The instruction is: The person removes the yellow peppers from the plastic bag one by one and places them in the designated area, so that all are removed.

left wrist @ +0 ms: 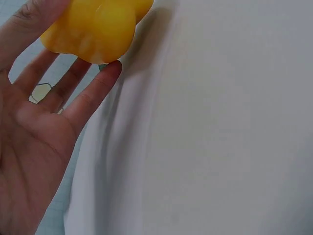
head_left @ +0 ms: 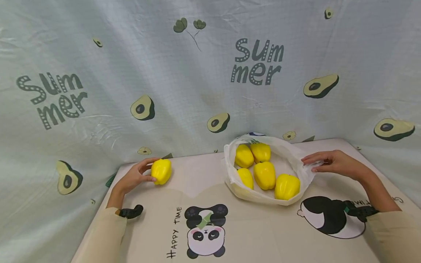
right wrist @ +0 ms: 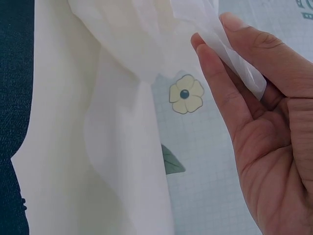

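Note:
At the left of the table, my left hand (head_left: 136,177) grips a yellow bell pepper (head_left: 161,171) between thumb and fingers. The left wrist view shows the lobed end of that bell pepper (left wrist: 100,32) against my fingertips (left wrist: 113,69). On the right, a white plastic bag (head_left: 260,197) lies with its mouth wide and several yellow bell peppers (head_left: 264,175) inside. My right hand (head_left: 338,164) pinches the right side of the bag's rim. Seen from the right wrist, thin folds of the bag (right wrist: 239,73) run between thumb and fingers of my right hand (right wrist: 266,117).
A pale cloth with a panda print (head_left: 206,237) and a dark-haired figure print (head_left: 332,217) covers the table (head_left: 263,233). Behind it hangs a light curtain (head_left: 184,84) with avocado prints, close to the table's back edge and sides.

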The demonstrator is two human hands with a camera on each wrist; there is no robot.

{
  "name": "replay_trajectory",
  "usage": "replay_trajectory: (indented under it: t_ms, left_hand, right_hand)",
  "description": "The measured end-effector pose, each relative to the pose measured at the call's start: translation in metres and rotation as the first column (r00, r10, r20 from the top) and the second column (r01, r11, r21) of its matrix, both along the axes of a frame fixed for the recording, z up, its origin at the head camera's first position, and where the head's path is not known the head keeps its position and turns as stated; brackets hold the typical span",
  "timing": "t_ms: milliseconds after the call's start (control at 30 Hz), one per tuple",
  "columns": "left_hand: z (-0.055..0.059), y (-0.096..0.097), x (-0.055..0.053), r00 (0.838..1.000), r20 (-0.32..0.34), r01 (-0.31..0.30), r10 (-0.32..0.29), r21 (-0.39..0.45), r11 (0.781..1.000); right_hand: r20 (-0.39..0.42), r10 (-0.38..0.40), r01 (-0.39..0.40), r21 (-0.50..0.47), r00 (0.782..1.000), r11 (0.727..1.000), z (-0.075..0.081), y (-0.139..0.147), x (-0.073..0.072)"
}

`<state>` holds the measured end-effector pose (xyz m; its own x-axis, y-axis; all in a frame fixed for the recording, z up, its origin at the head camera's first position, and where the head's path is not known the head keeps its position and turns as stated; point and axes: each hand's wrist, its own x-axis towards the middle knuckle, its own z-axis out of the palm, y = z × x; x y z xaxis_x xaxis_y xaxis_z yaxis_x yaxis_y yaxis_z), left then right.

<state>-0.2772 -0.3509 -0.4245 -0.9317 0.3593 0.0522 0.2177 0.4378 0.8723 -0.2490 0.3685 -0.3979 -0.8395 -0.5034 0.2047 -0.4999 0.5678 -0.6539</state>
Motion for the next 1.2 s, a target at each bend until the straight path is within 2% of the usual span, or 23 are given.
replay_trajectory:
  t_ms: [200, 367, 767, 1000, 1200]
  left_hand:
    - [-0.004, 0.0, 0.005, 1.0, 0.02, -0.006, 0.006, -0.013, 1.0]
    - [0.0, 0.002, 0.004, 0.999, 0.044, -0.009, 0.009, -0.006, 1.0]
    - [-0.004, 0.001, 0.008, 0.995, 0.076, 0.06, -0.063, 0.04, 0.997]
    - [0.002, 0.006, 0.011, 0.993, 0.077, 0.094, -0.093, -0.01, 0.995]
    - [0.012, 0.01, 0.016, 0.996, 0.061, 0.068, -0.065, -0.059, 0.996]
  right_hand:
    - [0.007, 0.017, -0.017, 0.013, 1.0, 1.0, 0.004, -0.001, -0.002]
    - [-0.005, 0.022, -0.022, 0.013, 1.0, 1.0, 0.008, -0.002, -0.002]
    - [0.026, 0.007, -0.007, 0.009, 1.0, 1.0, 0.007, -0.008, 0.0]
    - [0.044, -0.016, 0.015, 0.01, 0.999, 1.0, 0.008, -0.01, 0.004]
    - [0.034, -0.025, 0.025, 0.01, 0.999, 1.0, 0.006, -0.008, 0.005]
